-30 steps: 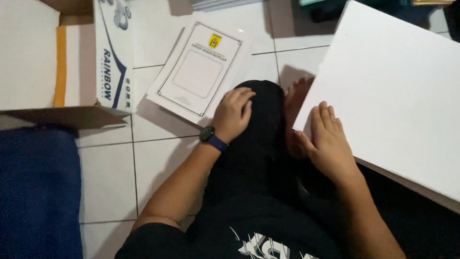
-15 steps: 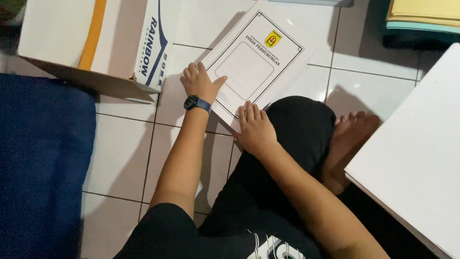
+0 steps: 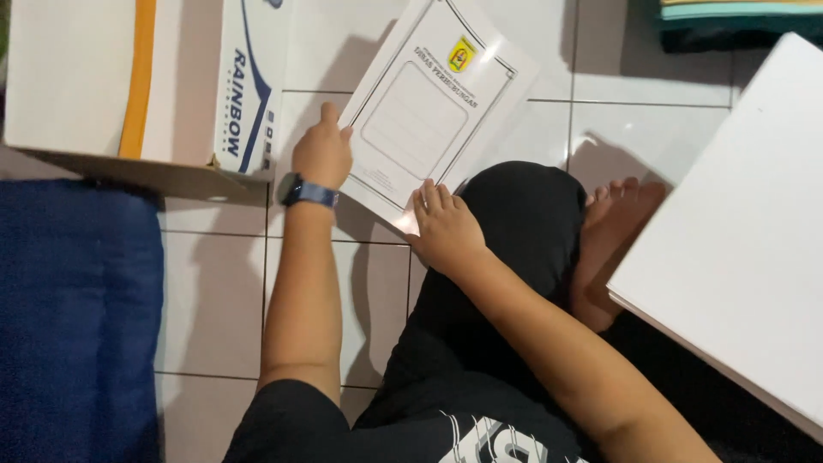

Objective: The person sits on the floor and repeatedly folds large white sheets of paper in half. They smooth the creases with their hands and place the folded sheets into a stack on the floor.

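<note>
Since earlier: both hands have come forward onto the white printed sheet [image 3: 433, 111], which a second ago lay untouched beyond the knee; the right hand has left the white board.
Left hand [image 3: 322, 153]: curled loosely at the sheet's left edge, thumb up along the paper's border; whether it pinches the edge or only rests against it cannot be told. A dark blue watch [image 3: 309, 194] circles the wrist.
Right hand [image 3: 443, 226]: fingers spread flat and open, fingertips pressing the sheet's near corner, gripping nothing.
Sheet: lies tilted on the floor [image 3: 214, 291], glossy, rectangular, with a thin black border, a blank rounded box at its centre and a small yellow emblem near the top; light glares off its surface.
Left of the sheet: a cardboard box [image 3: 103, 77], white with an orange stripe and blue lettering on its side, just beside the left hand.
Nearer than the sheet: the person's knee in black cloth [image 3: 523, 214], touching the right hand, with a bare foot [image 3: 613, 223] to its right.
Right of the sheet: a large, smooth white board [image 3: 746, 231], well apart, its edge over the foot.
Beyond the sheet, far right: a stack of teal and yellow folders [image 3: 737, 13].
Far left of the sheet: a deep blue cushion [image 3: 77, 317], soft and matte.
Floor: pale, glazed square tiles with dark grout lines.
</note>
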